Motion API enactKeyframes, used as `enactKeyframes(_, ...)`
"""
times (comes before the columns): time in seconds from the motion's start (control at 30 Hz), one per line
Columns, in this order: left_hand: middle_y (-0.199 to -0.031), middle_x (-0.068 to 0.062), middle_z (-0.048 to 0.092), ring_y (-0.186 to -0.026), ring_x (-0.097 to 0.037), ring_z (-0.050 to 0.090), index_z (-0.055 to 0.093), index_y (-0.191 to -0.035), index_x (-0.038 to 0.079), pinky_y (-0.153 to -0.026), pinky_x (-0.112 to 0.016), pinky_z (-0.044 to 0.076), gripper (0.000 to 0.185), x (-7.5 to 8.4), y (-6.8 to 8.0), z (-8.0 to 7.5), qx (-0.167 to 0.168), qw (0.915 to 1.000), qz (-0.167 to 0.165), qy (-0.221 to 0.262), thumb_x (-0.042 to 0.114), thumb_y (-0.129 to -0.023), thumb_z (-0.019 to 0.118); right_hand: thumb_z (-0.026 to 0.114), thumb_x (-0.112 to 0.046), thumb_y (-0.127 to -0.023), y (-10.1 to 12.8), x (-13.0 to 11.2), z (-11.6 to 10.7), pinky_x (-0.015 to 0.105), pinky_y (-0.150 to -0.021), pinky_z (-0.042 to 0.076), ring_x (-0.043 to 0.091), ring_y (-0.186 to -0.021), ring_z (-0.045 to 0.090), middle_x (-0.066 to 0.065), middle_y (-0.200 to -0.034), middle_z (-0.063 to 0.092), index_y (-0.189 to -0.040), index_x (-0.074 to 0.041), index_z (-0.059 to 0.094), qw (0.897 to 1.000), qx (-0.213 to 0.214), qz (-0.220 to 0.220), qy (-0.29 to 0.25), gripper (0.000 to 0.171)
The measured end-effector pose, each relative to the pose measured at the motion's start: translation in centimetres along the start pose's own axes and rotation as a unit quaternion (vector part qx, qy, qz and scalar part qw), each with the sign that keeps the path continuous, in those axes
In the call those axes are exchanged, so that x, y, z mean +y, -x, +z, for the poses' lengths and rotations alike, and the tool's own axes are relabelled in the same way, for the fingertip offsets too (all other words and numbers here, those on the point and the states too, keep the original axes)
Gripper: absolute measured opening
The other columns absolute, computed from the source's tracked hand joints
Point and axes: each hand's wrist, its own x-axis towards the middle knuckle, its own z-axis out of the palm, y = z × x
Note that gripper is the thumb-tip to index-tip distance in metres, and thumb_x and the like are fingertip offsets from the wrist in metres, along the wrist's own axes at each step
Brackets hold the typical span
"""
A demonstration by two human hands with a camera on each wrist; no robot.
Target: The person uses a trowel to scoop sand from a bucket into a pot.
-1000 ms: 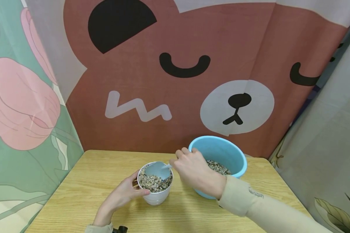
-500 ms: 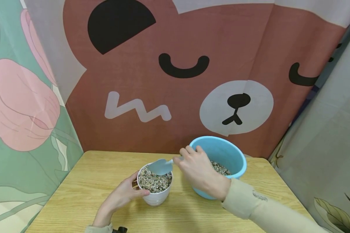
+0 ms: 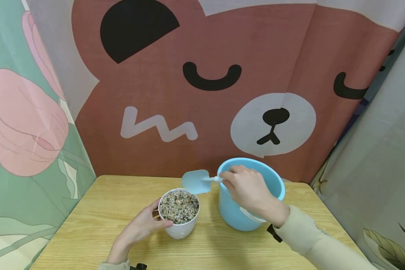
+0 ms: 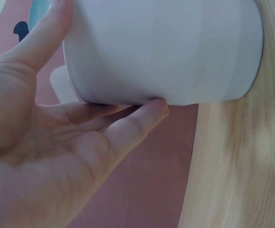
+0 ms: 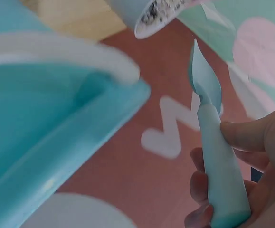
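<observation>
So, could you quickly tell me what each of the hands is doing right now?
Left hand: holds the white pot.
Right hand: grips the blue scoop.

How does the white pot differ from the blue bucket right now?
The white pot is smaller and stands nearer the person; the blue bucket is bigger and stands further back on the right. The pot is filled to its rim with gravel, while the bucket's contents are hidden behind the right hand. The left hand holds the pot; the right hand holds a small blue shovel by the bucket's rim. Both stand upright on the wooden table.
</observation>
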Motion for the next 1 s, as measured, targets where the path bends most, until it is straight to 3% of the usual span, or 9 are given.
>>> enactKeyframes(0.2, -0.142, -0.027, 0.044, -0.126, -0.037, 0.048, 0.025, -0.15, -0.007, -0.098, -0.042, 0.047, 0.095, 0.0, 0.1, 0.0, 0.003, 1.0, 0.004, -0.002, 0.021, -0.08, 0.082, 0.073, -0.015, -0.089, 0.7, 3.0, -2.0, 0.026, -0.043, 0.037, 0.009, -0.064, 0.05, -0.006, -0.081, 0.061, -0.103, -0.02, 0.076, 0.996, -0.019, 0.079, -0.034, 0.016)
enactKeyframes(0.37, -0.142, -0.027, 0.044, -0.126, -0.038, 0.047, 0.025, -0.15, -0.007, -0.098, -0.041, 0.047, 0.094, 0.0, 0.2, -0.1, 0.004, 1.0, 0.008, -0.004, 0.02, -0.081, 0.082, 0.07, -0.018, -0.092, 1.6, 5.8, -3.2, 0.03, -0.044, 0.039, 0.014, -0.065, 0.056, 0.002, -0.094, 0.068, -0.108, -0.017, 0.075, 0.987, -0.04, 0.14, -0.06, 0.018)
enactKeyframes(0.53, -0.141, -0.027, 0.045, -0.125, -0.037, 0.048, 0.025, -0.15, -0.008, -0.098, -0.039, 0.047, 0.093, 0.0, 0.2, -0.1, 0.001, 0.9999, 0.011, -0.003, 0.019, -0.081, 0.081, 0.067, -0.018, -0.094, 2.7, 8.3, -3.8, 0.032, -0.042, 0.036, 0.015, -0.06, 0.051, 0.007, -0.101, 0.07, -0.11, -0.015, 0.074, 0.978, -0.064, 0.181, -0.079, 0.018)
enactKeyframes(0.83, -0.141, -0.028, 0.045, -0.124, -0.037, 0.049, 0.025, -0.149, -0.009, -0.098, -0.042, 0.047, 0.092, 0.0, 0.2, 0.0, 0.0, 0.9997, 0.023, -0.005, 0.018, -0.082, 0.081, 0.066, -0.019, -0.094, 4.6, 11.6, -3.2, 0.033, -0.045, 0.038, 0.016, -0.062, 0.053, 0.009, -0.098, 0.07, -0.112, -0.009, 0.073, 0.961, -0.128, 0.233, -0.078, 0.021)
enactKeyframes(1.0, -0.141, -0.026, 0.046, -0.123, -0.037, 0.05, 0.025, -0.15, -0.008, -0.098, -0.04, 0.047, 0.093, -0.2, 0.1, 0.0, 0.002, 0.9999, 0.013, -0.007, 0.019, -0.081, 0.082, 0.066, -0.017, -0.094, 5.1, 12.4, -2.0, 0.032, -0.044, 0.039, 0.015, -0.065, 0.056, 0.014, -0.105, 0.07, -0.111, -0.006, 0.073, 0.957, -0.159, 0.231, -0.074, 0.021)
